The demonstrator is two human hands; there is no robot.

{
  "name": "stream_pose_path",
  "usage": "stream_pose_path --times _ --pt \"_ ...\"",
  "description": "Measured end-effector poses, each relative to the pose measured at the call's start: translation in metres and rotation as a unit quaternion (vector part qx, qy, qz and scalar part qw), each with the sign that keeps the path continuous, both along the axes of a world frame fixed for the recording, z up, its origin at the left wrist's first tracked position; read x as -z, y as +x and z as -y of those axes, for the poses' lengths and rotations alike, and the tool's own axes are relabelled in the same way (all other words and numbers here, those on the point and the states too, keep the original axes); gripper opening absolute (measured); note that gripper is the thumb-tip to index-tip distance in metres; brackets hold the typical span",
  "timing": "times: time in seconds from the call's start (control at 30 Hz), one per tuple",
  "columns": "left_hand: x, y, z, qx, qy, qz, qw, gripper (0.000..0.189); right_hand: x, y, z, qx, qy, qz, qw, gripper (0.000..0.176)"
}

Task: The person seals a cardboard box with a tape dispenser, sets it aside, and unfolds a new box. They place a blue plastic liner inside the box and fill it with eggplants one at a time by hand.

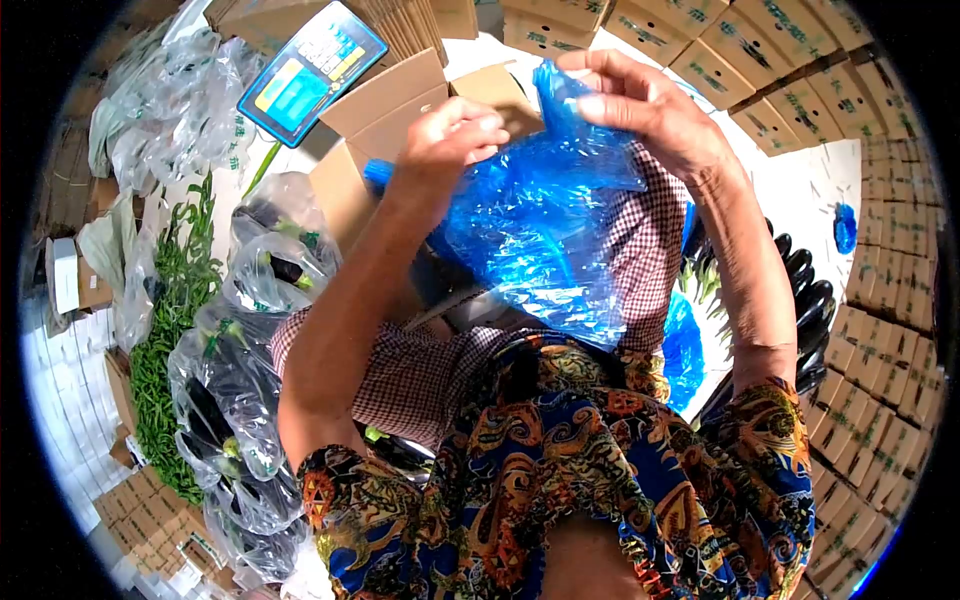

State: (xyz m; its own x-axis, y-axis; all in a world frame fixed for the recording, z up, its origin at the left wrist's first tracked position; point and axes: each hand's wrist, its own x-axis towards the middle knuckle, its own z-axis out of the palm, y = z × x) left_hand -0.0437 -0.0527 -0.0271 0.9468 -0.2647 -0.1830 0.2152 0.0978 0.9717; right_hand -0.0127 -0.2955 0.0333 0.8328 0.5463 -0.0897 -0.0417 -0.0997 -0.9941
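A crinkled blue plastic bag (530, 230) hangs spread out over my lap, between my two hands. My left hand (447, 140) is closed at the bag's upper left edge, its fingers curled into a pinch. Higher up and to the right, my right hand (640, 105) grips a bunched upper corner of the same bag between thumb and fingers. Just beyond my left hand stands an open cardboard box (385, 95), partly hidden by my arm.
A blue scale (312, 72) sits at the upper left. Clear bags of eggplants (215, 410) and a pile of green peppers (165, 385) lie on the left. Loose eggplants (812, 300) and another blue bag (683, 350) are at right. Stacked cartons (800, 60) line the right side.
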Motion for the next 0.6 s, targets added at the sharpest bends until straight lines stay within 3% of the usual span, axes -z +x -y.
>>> stream_pose_path --times 0.07,0.1,0.17,0.2,0.23,0.3,0.33,0.37,0.43,0.47,0.5,0.53,0.6 --pt "-0.005 -0.006 -0.005 -0.070 -0.073 -0.057 0.993 0.025 0.008 0.002 0.010 -0.045 -0.087 0.009 0.995 0.047" --pt "-0.002 -0.006 -0.005 -0.074 -0.051 -0.025 0.996 0.027 0.019 0.002 0.011 -0.051 -0.082 0.006 0.995 0.033" --pt "0.000 -0.006 0.002 -0.079 -0.008 0.038 0.996 0.032 0.026 0.005 0.009 -0.005 -0.113 -0.044 0.993 0.022" --pt "0.001 -0.012 0.014 -0.087 0.047 0.008 0.995 0.042 0.027 0.005 0.009 0.030 -0.073 -0.056 0.995 0.022" --pt "0.004 -0.016 0.026 -0.080 0.134 0.082 0.984 0.048 0.020 0.004 -0.001 0.065 -0.033 -0.067 0.995 0.022" --pt "0.016 -0.022 0.047 -0.084 0.106 0.175 0.975 0.050 0.015 0.005 -0.014 0.112 0.025 -0.095 0.989 0.026" --pt "0.022 -0.020 0.056 -0.092 0.097 0.193 0.972 0.040 0.017 0.008 -0.019 0.125 0.042 -0.113 0.985 0.028" --pt "0.026 -0.017 0.055 -0.071 0.052 0.145 0.986 0.036 0.017 0.010 -0.022 0.137 0.059 -0.129 0.980 0.031" --pt "0.026 -0.013 0.051 -0.028 -0.040 0.049 0.998 0.028 0.009 0.012 -0.025 0.109 0.104 -0.174 0.973 0.054" --pt "0.019 -0.013 0.046 -0.051 -0.056 0.051 0.996 0.022 0.015 0.017 -0.019 0.063 0.101 -0.120 0.986 0.055" --pt "0.016 -0.009 0.040 -0.054 -0.098 0.012 0.994 0.027 0.021 0.021 -0.010 0.018 0.098 -0.064 0.993 0.056" --pt "0.002 -0.011 0.032 -0.048 -0.100 -0.003 0.994 0.029 0.010 0.017 -0.006 -0.023 -0.036 0.046 0.998 0.059" --pt "-0.012 -0.014 0.019 -0.032 -0.125 -0.026 0.991 0.034 0.013 0.011 0.003 -0.061 -0.082 0.041 0.994 0.046"
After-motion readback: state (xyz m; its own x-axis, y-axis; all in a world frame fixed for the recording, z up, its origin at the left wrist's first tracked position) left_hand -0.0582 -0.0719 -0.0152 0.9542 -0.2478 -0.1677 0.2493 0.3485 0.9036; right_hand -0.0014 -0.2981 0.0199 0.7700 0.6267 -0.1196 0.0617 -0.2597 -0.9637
